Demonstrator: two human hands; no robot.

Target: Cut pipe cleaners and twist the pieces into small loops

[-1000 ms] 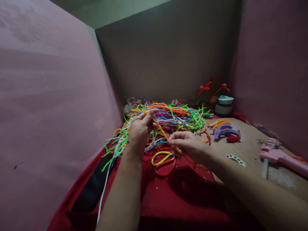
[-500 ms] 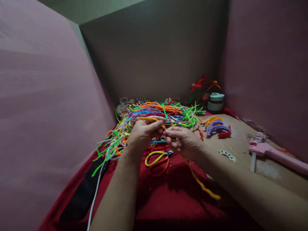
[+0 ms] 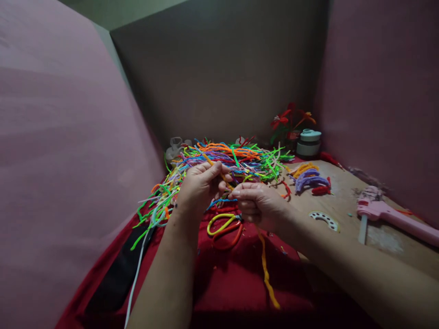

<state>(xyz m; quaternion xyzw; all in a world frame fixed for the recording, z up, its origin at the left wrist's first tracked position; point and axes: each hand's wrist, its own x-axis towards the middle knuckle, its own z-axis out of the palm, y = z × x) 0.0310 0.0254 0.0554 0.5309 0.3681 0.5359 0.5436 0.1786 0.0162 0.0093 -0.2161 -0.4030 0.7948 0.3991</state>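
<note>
My left hand (image 3: 200,185) and my right hand (image 3: 260,203) both pinch one orange pipe cleaner (image 3: 265,269) above a red cloth (image 3: 233,283). The stem runs from the left fingers across to the right fingers, and its long free end hangs down below my right hand. Just behind the hands lies a big tangled heap of coloured pipe cleaners (image 3: 226,160). A pair of scissors with yellow and orange handles (image 3: 222,226) rests on the cloth under my hands.
A pink glue gun (image 3: 387,212) lies at the right on the wooden table (image 3: 346,201). Purple and orange bent stems (image 3: 308,178), a white curved piece (image 3: 324,219), a small round tin (image 3: 308,142) and red flowers (image 3: 288,119) stand behind. Pink panels wall both sides.
My hands drew close together, then the orange pipe cleaner slid through my right hand, so its free end now hangs straight down rather than trailing to the right.
</note>
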